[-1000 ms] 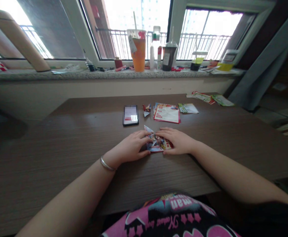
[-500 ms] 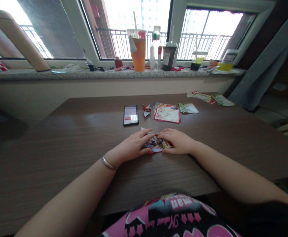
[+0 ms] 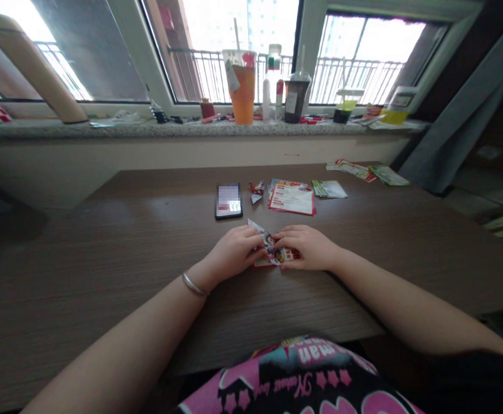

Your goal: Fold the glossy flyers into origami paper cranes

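A colourful printed sheet of paper [image 3: 278, 253], partly folded, lies on the table between my hands. My left hand [image 3: 238, 248] pinches its left part, thumb and fingers drawn together on a raised fold. On the right side, my right hand [image 3: 305, 246] rests over the paper, fingers bent and pressing it down. Much of the sheet is covered by both hands. Just beyond it sits a small folded paper piece [image 3: 256, 192], beside a phone [image 3: 228, 201] and a stack of printed leaflets [image 3: 292, 198].
More leaflets [image 3: 329, 189] lie right of the stack, with others [image 3: 388, 175] at the far right corner. Along the windowsill [image 3: 182, 131] stand an orange drink cup [image 3: 243, 92], a dark drink cup [image 3: 297, 98], bottles and a long beige tube [image 3: 35, 69].
My left hand's fingers have closed from lying flatter into a pinch, lifting and folding the paper's left side. My right hand has barely shifted.
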Demonstrator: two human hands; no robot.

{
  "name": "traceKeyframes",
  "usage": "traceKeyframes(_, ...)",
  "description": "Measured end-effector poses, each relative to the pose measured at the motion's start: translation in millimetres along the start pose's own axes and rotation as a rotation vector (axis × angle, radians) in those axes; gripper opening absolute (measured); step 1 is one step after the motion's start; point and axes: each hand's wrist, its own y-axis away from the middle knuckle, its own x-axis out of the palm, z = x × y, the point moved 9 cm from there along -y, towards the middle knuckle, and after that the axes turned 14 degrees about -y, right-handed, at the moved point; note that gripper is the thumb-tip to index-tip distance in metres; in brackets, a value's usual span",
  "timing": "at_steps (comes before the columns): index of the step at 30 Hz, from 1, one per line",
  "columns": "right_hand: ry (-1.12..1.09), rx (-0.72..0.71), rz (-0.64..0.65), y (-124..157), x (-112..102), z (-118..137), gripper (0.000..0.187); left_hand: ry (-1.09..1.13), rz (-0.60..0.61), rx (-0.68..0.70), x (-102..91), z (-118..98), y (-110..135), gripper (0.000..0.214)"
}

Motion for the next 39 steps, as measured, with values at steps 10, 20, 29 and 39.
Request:
traceKeyframes(10,0.01,0.046,0.015,-2,-2,6,0.029,-0.031,-0.101,-0.069,-14.0,7,0,0.019)
traceKeyframes(20,-0.069,0.292,-0.181,5,-14,-16,0.008,-0.069,-0.106,-0.307,-3.5,25,9,0.03)
traceKeyframes(29,-0.221,0.53,-0.422,20,-29,-51,0.016,-0.169,0.014,-0.434,11.5,39,18,0.058)
traceKeyframes(39,-0.097,0.81,-0.405,36,-28,-85,0.018,-0.147,0.043,-0.087,16.7,14,9,0.029)
